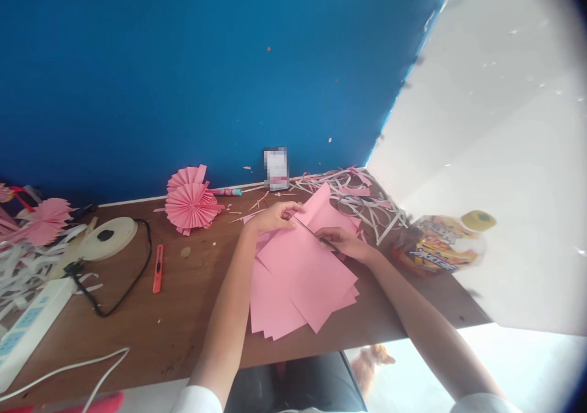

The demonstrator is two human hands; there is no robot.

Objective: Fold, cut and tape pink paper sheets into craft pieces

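Note:
A loose stack of pink paper sheets [298, 278] lies on the brown desk [183, 303] in front of me. My left hand [274, 215] rests on the far corner of the top sheet, fingers curled and pinching its edge. My right hand [345, 242] is closed round a thin dark tool [312, 232], perhaps a pen or a blade, whose tip lies across the top sheet and points toward my left hand.
Folded pink paper fans [190, 202] lie at the back, more fans [43, 217] at far left. An orange utility knife [158, 268], a tape roll [107, 237], a black cable, a white power strip [27, 324], paper scraps [362, 202] and a plastic bottle [443, 242] surround the sheets.

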